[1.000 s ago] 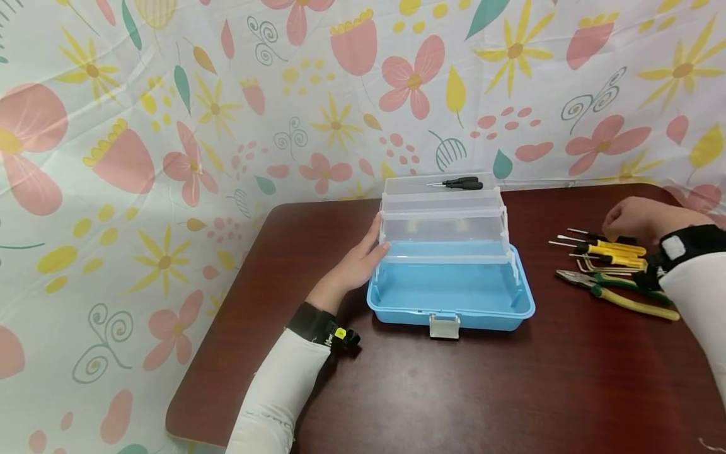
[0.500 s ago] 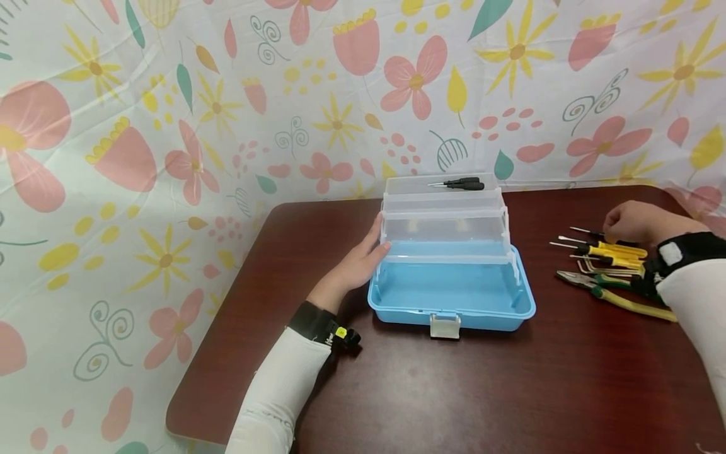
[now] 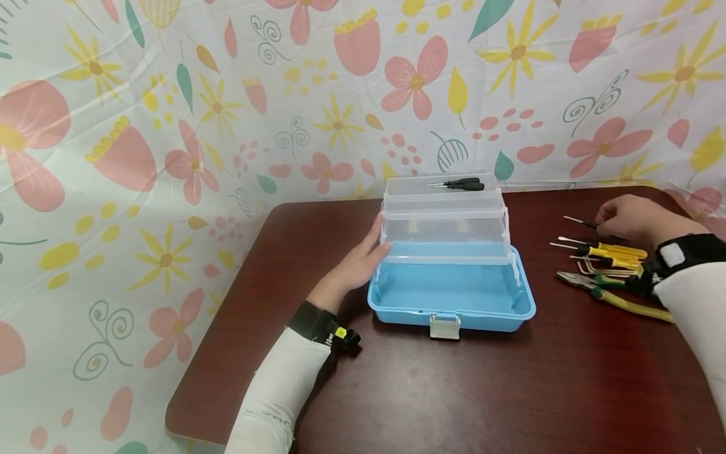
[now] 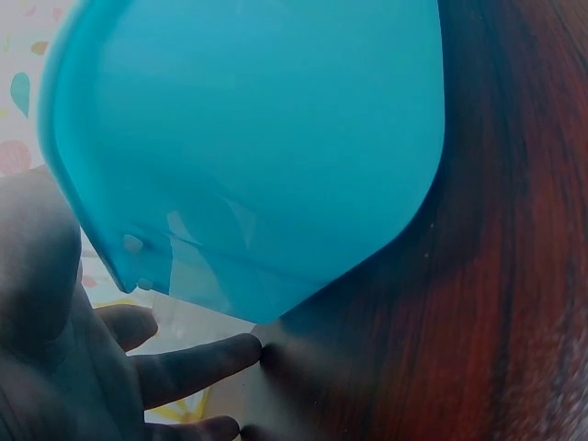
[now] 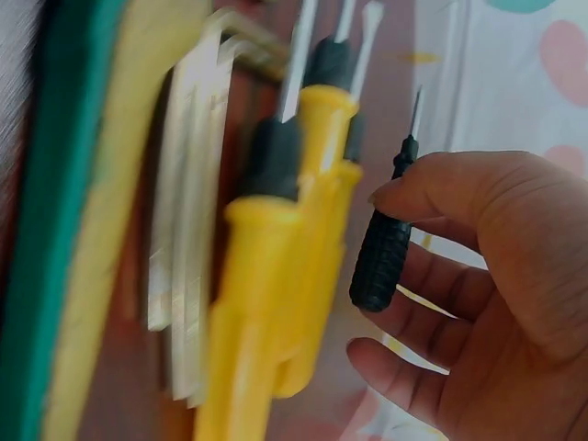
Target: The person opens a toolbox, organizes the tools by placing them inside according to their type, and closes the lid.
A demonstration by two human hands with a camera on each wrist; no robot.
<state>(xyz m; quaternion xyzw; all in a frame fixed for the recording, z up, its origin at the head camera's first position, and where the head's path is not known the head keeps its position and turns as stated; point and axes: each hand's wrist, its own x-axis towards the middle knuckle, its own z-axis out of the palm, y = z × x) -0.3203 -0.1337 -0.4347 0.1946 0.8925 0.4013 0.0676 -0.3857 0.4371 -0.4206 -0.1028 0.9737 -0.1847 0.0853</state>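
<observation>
My right hand [image 3: 629, 217] pinches a small black-handled screwdriver [image 5: 381, 253] between thumb and fingers, its shaft pointing away from the palm. Beside it on the table lie several yellow-handled screwdrivers [image 3: 621, 253]. A blue toolbox [image 3: 403, 315] stands mid-table with its clear trays [image 3: 442, 227] folded out at the back. Two black screwdrivers [image 3: 466, 183] lie in the topmost tray. At the toolbox's left side rests my left hand [image 3: 353, 263], thumb at the rim. Its fingers stretch out along the side in the left wrist view, where the blue side wall [image 4: 257, 138] fills most of the picture.
L-shaped hex keys [image 3: 615, 272] and pliers [image 3: 629, 304] with green and yellow handles lie in front of the screwdrivers, near the right forearm. The toolbox's white latch [image 3: 445, 326] hangs at its front. A flower-print cloth [image 3: 317, 82] hangs behind the brown table [image 3: 431, 391].
My right hand has shifted slightly left and back, and the black screwdriver in it has moved away from the yellow ones. The left hand stays at the toolbox.
</observation>
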